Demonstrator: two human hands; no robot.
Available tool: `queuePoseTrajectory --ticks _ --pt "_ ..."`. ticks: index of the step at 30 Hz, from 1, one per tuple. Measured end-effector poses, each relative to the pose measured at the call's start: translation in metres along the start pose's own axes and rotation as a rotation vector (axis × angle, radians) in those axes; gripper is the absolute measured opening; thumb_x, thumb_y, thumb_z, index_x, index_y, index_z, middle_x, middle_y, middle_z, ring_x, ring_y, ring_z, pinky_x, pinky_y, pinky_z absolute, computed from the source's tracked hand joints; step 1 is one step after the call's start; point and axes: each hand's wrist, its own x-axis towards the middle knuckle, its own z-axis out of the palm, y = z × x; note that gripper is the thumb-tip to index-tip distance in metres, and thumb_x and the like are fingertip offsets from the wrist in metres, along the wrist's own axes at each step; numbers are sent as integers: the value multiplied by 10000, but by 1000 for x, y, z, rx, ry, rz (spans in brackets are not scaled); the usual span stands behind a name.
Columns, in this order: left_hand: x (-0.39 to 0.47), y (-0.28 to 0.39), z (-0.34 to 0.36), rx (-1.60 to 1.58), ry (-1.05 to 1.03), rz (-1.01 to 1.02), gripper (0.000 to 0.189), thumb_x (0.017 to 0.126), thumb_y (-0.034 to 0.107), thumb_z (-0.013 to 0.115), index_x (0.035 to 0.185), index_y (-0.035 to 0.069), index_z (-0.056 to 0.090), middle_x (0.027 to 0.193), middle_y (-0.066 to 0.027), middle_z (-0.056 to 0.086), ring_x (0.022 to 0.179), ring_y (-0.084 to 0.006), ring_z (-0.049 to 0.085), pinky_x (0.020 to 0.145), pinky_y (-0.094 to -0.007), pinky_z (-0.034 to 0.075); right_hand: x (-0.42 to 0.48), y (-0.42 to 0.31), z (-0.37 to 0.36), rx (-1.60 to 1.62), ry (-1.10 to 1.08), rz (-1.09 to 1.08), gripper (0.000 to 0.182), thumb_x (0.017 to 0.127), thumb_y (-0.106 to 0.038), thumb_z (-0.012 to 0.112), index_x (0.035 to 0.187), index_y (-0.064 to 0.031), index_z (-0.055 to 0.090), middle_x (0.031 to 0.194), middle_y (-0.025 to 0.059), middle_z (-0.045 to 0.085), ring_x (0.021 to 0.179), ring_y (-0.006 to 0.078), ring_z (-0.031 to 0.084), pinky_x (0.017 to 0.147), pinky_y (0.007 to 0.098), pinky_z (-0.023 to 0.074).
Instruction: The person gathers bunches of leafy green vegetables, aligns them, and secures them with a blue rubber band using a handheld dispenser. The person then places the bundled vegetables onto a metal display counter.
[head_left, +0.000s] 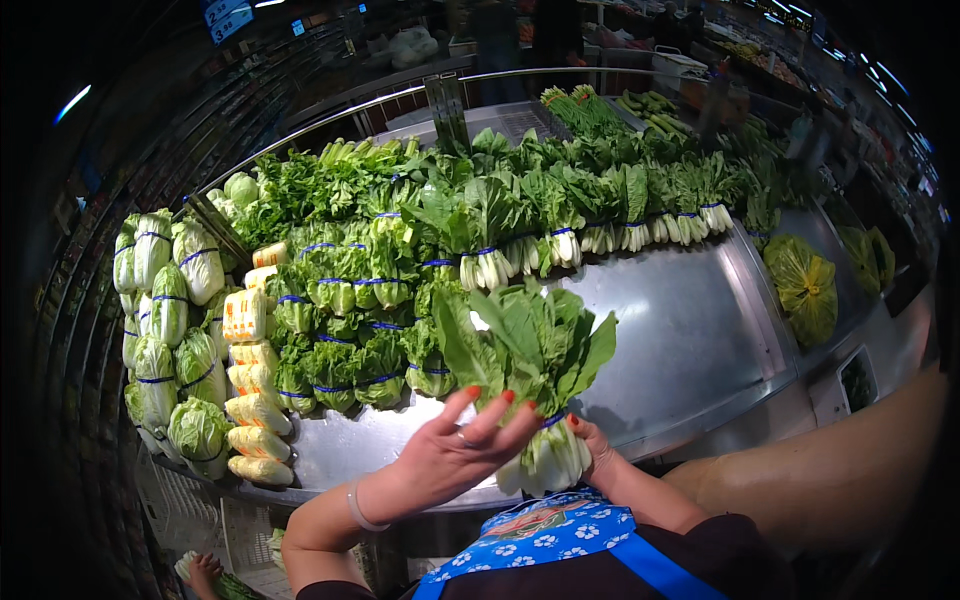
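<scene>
A bunch of leafy greens with white stems (525, 345), bound by a blue band, is upright close in front of me, leaves pointing away. My right hand (596, 450) grips it at the stems, just below the band on the right side. My left hand (469, 442), with red nails, a ring and a bracelet, lies against the lower leaves with its fingers spread. Beyond the bunch, more banded white-stemmed greens (487, 262) stand in a row on the metal display counter (667, 330). Banded lettuce heads (334, 375) fill the counter's left middle.
Banded napa cabbages (154, 360) and wrapped pale cabbages (244, 315) are stacked at the left. Yellow plastic bags (801, 289) sit at the right, near a cardboard box (810, 457). At the lower left, another person's hand (204, 574) touches a vegetable beside plastic crates (247, 525).
</scene>
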Motion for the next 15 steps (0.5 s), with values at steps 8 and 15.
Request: queuePoseTrajectory --ticks 8,15 --pt "76 -102 179 -1564 259 -790 1225 767 281 889 1610 84 22 1546 -171 370 1262 -344 526 1009 -438 497 94 -187 20 -669 107 -495 864 779 -125 834 1505 -39 373 1422 130 518 1308 284 522 1110 421 432" --pt "146 -141 315 -1511 230 -1011 1199 808 217 868 1607 9 -1 1662 -231 123 1537 -314 156 1233 -399 181 200 -279 -143 -1158 320 -546 791 723 -110 874 1400 -39 470 1316 86 571 1213 212 544 1056 369 446"
